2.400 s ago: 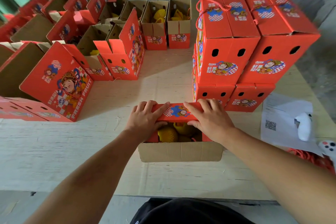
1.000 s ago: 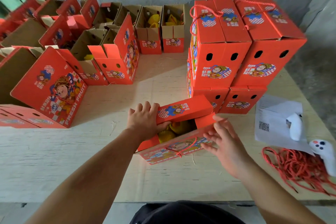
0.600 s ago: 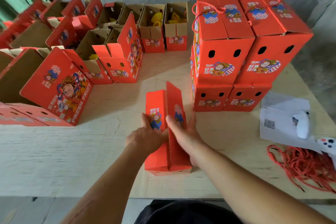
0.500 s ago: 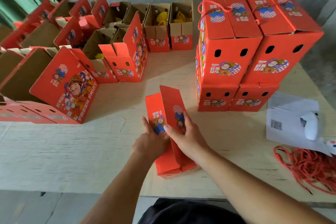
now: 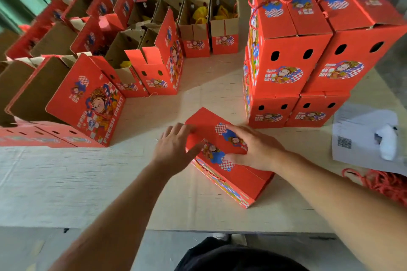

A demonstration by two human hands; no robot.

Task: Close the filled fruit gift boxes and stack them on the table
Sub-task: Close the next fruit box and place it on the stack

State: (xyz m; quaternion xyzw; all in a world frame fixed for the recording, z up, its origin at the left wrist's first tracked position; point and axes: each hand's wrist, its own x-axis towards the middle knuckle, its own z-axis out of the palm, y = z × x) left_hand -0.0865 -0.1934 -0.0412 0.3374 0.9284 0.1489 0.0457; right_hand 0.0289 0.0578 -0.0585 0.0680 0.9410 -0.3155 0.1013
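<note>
On the gift box (image 5: 229, 174), both hands, left (image 5: 174, 149) and right (image 5: 255, 147), press flat, fingers extended.

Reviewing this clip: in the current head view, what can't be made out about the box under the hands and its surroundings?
- Contents of the box being closed: hidden by its folded top flaps.
- Flap seam: covered by the right hand and left hand.
- Open boxes at far left: blurred, contents unreadable.
- Red cord pile: cut off by the right edge.
- Printed sheet: text too small.

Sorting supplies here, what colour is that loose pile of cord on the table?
Red: the tangled cord pile shows best in the head view.
</note>
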